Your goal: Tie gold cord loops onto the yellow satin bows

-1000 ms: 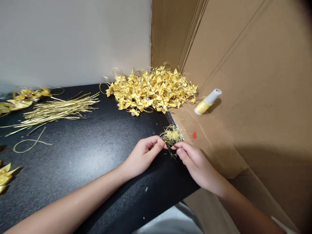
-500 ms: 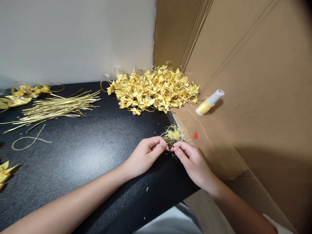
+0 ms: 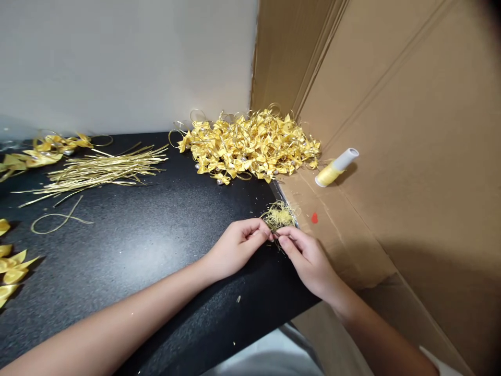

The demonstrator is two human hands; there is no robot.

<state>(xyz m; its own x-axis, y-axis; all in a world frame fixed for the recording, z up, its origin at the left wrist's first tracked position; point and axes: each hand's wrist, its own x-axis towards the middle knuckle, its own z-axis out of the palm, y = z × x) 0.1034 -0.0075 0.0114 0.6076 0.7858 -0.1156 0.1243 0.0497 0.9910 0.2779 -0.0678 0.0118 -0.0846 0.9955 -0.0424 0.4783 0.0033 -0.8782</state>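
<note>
My left hand (image 3: 235, 249) and my right hand (image 3: 305, 256) meet fingertip to fingertip on the black tabletop (image 3: 129, 245). Both pinch closed at the near edge of a small tangle of yellow thread scraps (image 3: 278, 215). What sits between the fingertips is too small to make out. A big heap of gold ribbon bows (image 3: 250, 145) lies beyond the hands, against the wall corner. A spool of yellow thread (image 3: 335, 167) lies on its side on the cardboard to the right.
A bundle of gold cord lengths (image 3: 97, 169) and one looped cord (image 3: 58, 222) lie at the left. More gold bows (image 3: 47, 149) sit at the far left and by the left edge (image 3: 11, 263). Cardboard walls (image 3: 410, 130) close off the right side.
The view has drifted slightly, so everything sits a little to the right. My fingertips have drawn closer together at the thread tangle; the hands otherwise stay in place.
</note>
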